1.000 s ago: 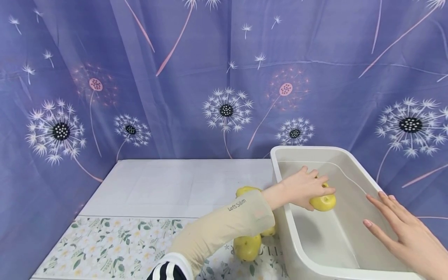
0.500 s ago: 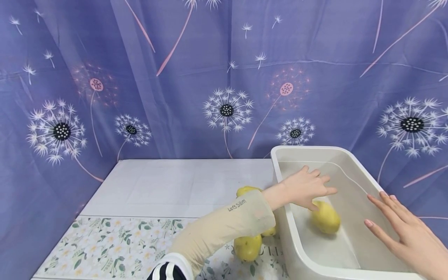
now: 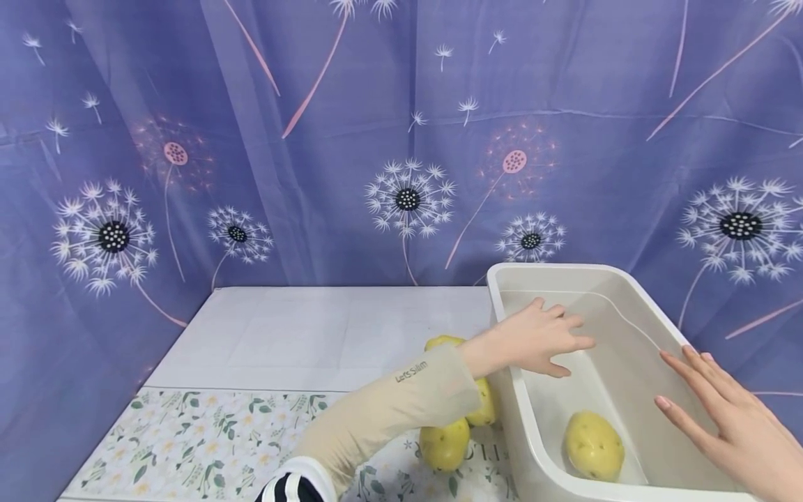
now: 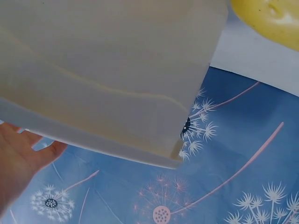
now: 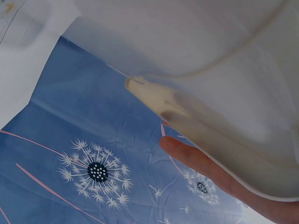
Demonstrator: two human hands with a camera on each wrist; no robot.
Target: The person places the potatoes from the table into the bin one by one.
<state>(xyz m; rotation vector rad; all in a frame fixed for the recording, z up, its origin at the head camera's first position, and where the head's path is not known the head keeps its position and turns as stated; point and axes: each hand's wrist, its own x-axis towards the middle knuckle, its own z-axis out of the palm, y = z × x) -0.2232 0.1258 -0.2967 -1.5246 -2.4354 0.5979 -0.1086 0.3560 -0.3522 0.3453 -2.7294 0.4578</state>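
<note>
White plastic forms the tub standing at the right of the table, and one yellow potato is seen lying on its floor toward the near end, apart from both hands. The left hand is stretched over the tub's left wall with its fingers spread and straight, nothing being held; it hovers above the far half of the tub, well away from the potato. The right hand is laid flat against the right rim of the tub, fingers extended and together, and its fingers are shown on the outside of the rim in the right wrist view. Three more potatoes are gathered on the table just left of the tub, partly hidden under the beige sleeve. A floral mat covers the near part of the table, and a purple curtain printed with dandelions hangs behind.
</note>
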